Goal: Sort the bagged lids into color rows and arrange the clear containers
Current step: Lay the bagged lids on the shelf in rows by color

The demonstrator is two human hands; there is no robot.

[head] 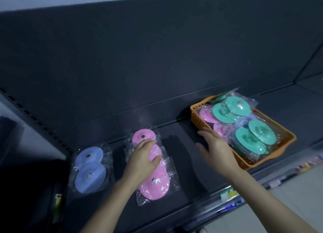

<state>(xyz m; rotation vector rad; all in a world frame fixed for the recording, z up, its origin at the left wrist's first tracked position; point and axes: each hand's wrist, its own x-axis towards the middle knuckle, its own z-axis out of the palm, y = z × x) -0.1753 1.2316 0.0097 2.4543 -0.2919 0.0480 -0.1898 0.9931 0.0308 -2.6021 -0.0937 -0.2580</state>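
We steady the pink lids (154, 182) with a flat left hand (142, 160); the open, empty right hand (217, 149) next needs the basket (197, 118) at two o'clock.

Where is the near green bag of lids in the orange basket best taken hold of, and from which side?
Probably its left edge, from the left over the orange basket wall, beside the open right hand. The green bag lies flat on top of the pile, its edge free for fingers.

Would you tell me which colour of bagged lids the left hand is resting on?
The pink lids on the shelf, under the left hand; the blue lids lie untouched beside them.
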